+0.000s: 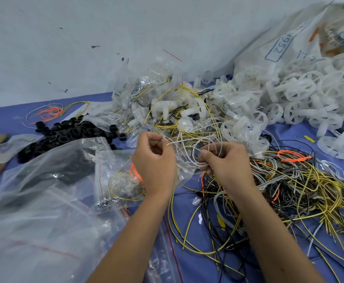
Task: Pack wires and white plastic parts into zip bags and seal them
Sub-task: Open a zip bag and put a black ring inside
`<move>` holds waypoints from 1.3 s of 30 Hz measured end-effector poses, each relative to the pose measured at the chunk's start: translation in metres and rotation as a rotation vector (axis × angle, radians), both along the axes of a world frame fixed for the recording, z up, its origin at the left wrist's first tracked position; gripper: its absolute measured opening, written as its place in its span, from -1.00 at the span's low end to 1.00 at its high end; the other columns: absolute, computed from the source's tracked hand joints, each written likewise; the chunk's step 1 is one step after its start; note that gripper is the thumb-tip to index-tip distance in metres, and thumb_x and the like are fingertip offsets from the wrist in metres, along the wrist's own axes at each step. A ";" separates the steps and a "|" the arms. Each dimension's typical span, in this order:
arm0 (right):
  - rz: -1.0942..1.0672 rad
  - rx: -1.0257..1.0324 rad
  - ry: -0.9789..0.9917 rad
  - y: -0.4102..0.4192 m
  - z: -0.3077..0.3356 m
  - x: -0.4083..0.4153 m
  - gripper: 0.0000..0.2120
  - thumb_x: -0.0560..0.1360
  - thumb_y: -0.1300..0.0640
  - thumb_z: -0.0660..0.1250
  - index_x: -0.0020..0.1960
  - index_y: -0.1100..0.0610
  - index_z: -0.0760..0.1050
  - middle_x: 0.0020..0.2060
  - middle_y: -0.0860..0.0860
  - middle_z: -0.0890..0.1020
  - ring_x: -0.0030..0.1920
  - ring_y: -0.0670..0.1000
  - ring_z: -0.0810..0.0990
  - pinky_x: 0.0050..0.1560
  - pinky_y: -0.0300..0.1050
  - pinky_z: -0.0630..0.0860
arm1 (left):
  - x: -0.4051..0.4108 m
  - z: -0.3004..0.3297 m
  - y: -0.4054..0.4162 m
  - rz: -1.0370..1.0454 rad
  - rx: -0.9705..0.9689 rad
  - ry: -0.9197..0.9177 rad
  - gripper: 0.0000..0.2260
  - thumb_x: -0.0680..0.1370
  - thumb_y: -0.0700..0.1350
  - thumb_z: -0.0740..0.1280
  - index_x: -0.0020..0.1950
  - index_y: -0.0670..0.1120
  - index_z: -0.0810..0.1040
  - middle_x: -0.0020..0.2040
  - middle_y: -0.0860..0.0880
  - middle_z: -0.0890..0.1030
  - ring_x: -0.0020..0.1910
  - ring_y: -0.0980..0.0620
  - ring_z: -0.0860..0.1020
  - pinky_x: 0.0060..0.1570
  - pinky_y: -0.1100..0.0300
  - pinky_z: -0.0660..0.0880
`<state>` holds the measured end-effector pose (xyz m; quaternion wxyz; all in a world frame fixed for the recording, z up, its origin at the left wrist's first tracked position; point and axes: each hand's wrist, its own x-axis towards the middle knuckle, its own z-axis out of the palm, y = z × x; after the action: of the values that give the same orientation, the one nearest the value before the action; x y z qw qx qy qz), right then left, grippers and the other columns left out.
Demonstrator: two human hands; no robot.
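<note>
Both hands work a thin white wire coil (195,148) above the blue tabletop (187,203): the left hand (156,158) pinches one end, the right hand (226,160) curls its fingers round the loops. A small clear zip bag (118,176) (yellow and orange wires inside) lies just under the left wrist, the pile of white plastic wheel parts (289,99) well behind.

Two bare forearms, no sleeves in view; left hand (154,158) and right hand (226,160) ungloved, no rings on the fingers, no watch or band behind them at either wrist
</note>
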<state>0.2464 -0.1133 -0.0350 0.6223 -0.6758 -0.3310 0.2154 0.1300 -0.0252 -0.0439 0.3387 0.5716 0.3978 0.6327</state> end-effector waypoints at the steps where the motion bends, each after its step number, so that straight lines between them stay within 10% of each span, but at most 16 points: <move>1: -0.010 -0.031 -0.063 0.001 -0.001 0.000 -0.85 0.55 0.33 0.39 -0.17 0.19 0.63 -0.35 0.06 0.70 -0.45 0.01 0.67 -0.49 -0.27 0.49 | 0.000 0.001 -0.001 -0.003 0.038 -0.005 -0.88 0.49 -0.23 0.37 -0.17 -0.03 0.50 -0.34 0.12 0.52 -0.37 0.16 0.48 -0.32 0.35 0.40; 18: -0.162 -0.241 -0.424 0.007 -0.015 0.004 -0.78 0.54 0.23 0.34 -0.28 0.22 0.58 -0.43 0.10 0.65 -0.43 0.08 0.68 -0.28 0.08 0.67 | 0.007 -0.003 -0.008 -0.035 0.159 0.047 -0.88 0.54 -0.18 0.38 -0.10 -0.03 0.45 -0.28 0.09 0.54 -0.38 0.09 0.49 -0.34 0.32 0.39; 28: 0.350 0.007 -0.274 0.002 0.002 -0.012 -0.72 0.57 0.25 0.28 -0.32 0.17 0.53 -0.50 0.05 0.61 -0.52 0.01 0.58 -0.45 -0.18 0.44 | 0.008 0.004 -0.014 -0.081 0.285 0.245 -0.92 0.50 -0.15 0.37 -0.10 -0.02 0.49 -0.30 0.11 0.54 -0.31 0.08 0.54 -0.30 0.11 0.48; 39: 0.847 -0.363 -0.203 0.005 0.021 -0.007 -0.63 0.48 0.53 0.13 -0.34 0.17 0.48 -0.52 0.00 0.52 -0.50 -0.03 0.43 -0.49 -0.22 0.35 | 0.009 0.013 -0.030 -0.289 0.573 0.282 -0.85 0.46 -0.34 0.39 -0.13 -0.11 0.51 -0.26 0.08 0.49 -0.28 0.16 0.45 -0.26 0.33 0.36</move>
<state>0.2391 -0.1079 -0.0137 0.3160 -0.5967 -0.5939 0.4376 0.1392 -0.0552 -0.0309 0.1921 0.7756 0.1618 0.5790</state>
